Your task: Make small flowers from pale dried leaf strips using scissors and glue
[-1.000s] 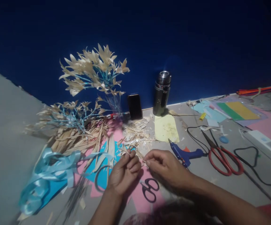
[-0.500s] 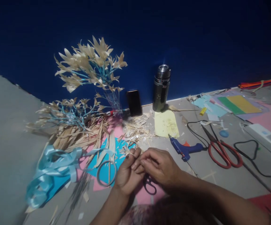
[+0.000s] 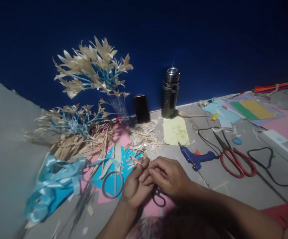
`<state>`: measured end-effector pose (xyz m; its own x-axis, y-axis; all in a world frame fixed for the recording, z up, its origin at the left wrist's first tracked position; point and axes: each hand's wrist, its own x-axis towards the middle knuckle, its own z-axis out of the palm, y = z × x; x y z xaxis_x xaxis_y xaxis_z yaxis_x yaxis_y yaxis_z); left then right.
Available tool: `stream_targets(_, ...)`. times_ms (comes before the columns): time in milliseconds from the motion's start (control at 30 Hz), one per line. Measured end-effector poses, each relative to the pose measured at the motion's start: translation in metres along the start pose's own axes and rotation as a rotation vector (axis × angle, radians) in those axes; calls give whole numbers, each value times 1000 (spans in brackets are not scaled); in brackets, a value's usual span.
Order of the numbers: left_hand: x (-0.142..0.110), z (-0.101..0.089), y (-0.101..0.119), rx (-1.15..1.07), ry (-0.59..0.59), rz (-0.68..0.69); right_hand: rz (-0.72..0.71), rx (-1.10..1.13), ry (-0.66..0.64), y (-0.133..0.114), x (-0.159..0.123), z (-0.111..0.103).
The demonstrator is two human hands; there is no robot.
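Note:
My left hand [image 3: 135,190] pinches a small pale dried-husk flower [image 3: 133,161], whose petals poke out beyond the thumb. Against its fingers, my right hand [image 3: 171,175] is closed in a pinch; what it grips, if anything, is hidden. Just below the hands, the dark handles of small scissors [image 3: 158,198] show on pink paper. A grey tape ring [image 3: 103,186] lies left of my left hand on blue paper [image 3: 96,176] strewn with pale cut pieces. To the right of my right hand rests a blue glue gun [image 3: 198,158].
Red-handled scissors [image 3: 242,174], black cords and a white power strip [image 3: 280,146] lie to the right. A flask [image 3: 170,94] and a phone [image 3: 142,109] stand by the blue wall. Husk flowers [image 3: 91,69], light-blue ribbon [image 3: 41,192] and thin wires [image 3: 80,204] occupy the left.
The view has shifted slightly, so the surroundings sit a little further left. Both hands keep nearly the same pose around the small flower.

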<state>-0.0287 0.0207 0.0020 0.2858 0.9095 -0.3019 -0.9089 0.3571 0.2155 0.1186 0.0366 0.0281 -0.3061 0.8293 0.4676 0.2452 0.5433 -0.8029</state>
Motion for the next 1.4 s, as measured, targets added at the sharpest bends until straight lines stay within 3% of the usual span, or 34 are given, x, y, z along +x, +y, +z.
stream_targets(433, 2, -1, -1, 71, -22, 38, -11, -10, 36, 2, -2, 4)
stream_targets(733, 2, 5, -1, 187, 33, 80, 50, 7, -35, -3, -3, -1)
stream_targets(1400, 1, 9, -4, 292, 65, 43, 37, -79, -6, -4, -11, 5)
